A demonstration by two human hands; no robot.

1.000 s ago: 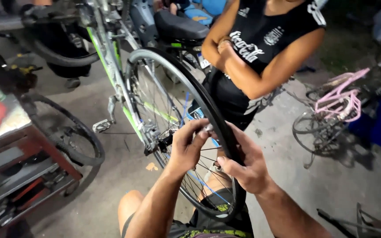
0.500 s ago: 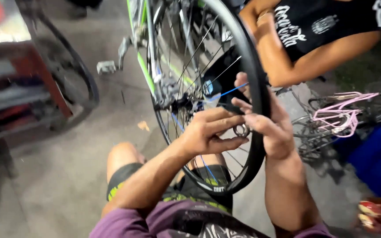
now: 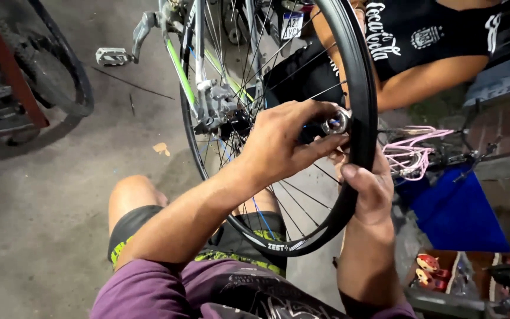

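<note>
At the centre of the frame the left hand [image 3: 281,145] pinches a small silver spoke wrench [image 3: 336,123] against the black wheel rim [image 3: 362,106], while the right hand [image 3: 370,189] wraps around that rim just below, apparently to steady it against the turning.

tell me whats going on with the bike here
A person crouched on the concrete floor works on a bicycle's rear wheel. Their left hand pinches a small round metal tool against the inner side of the black rim, among the spokes. Their right hand grips the rim just below it. A second person in a black shirt stands close behind the wheel, arms folded.
</note>
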